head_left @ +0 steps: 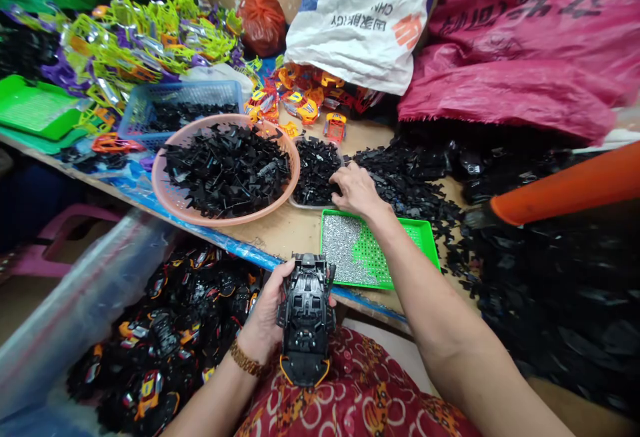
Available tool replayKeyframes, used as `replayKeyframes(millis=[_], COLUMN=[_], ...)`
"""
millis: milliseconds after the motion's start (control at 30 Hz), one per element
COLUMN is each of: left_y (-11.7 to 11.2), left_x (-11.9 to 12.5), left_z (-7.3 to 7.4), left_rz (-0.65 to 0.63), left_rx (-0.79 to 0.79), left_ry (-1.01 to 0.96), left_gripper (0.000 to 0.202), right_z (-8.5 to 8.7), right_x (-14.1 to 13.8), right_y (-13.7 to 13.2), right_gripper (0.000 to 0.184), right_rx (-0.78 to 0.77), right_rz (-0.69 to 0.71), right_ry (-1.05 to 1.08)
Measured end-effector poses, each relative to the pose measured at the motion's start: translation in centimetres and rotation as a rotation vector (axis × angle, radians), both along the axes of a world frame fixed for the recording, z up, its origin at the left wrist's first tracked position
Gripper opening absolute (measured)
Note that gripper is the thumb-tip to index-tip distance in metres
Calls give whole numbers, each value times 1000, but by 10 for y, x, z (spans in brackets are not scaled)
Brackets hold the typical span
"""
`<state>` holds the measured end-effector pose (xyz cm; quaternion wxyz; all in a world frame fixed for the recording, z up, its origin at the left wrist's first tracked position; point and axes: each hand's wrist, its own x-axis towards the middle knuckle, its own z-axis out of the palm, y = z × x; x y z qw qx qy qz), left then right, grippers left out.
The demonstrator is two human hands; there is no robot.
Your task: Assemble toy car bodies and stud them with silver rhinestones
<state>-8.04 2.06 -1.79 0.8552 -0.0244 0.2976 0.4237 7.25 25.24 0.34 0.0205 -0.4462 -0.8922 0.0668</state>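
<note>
My left hand (270, 304) is wrapped round a black toy car body (306, 310) with orange trim at its lower end, its detailed underside facing up, above my lap. Over the right edge of a small clear tray (313, 206) my right hand (356, 189) reaches down, fingers bent and thumb apart from the index finger. Small black plastic parts (316, 167) fill that tray, right at the fingertips. Beneath my right forearm lies a green tray (410, 250) holding many tiny silvery pieces (340, 240), which look like screws.
Left of the clear tray stands a pink basket (163, 194) heaped with black parts; a blue basket (133, 114) is behind. Orange car shells (303, 105) and yellow-green frames (145, 37) lie at the back. An orange pole (565, 184) slants in from the right. Car bodies (165, 337) fill a bag lower left.
</note>
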Motion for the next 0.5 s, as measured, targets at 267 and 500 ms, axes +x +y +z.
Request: replayKeyframes(millis=[267, 500], left_y=[1, 0], left_x=[3, 4], left_z=[2, 3], left_rz=[5, 10], left_rx=[2, 0], left_ry=[-8, 5], left_gripper=[57, 55], right_z=[-1, -3], right_x=[0, 10], right_y=[13, 17], right_gripper=[29, 30], right_rx=[-29, -55], right_rz=[-31, -54], right_ry=[-23, 21])
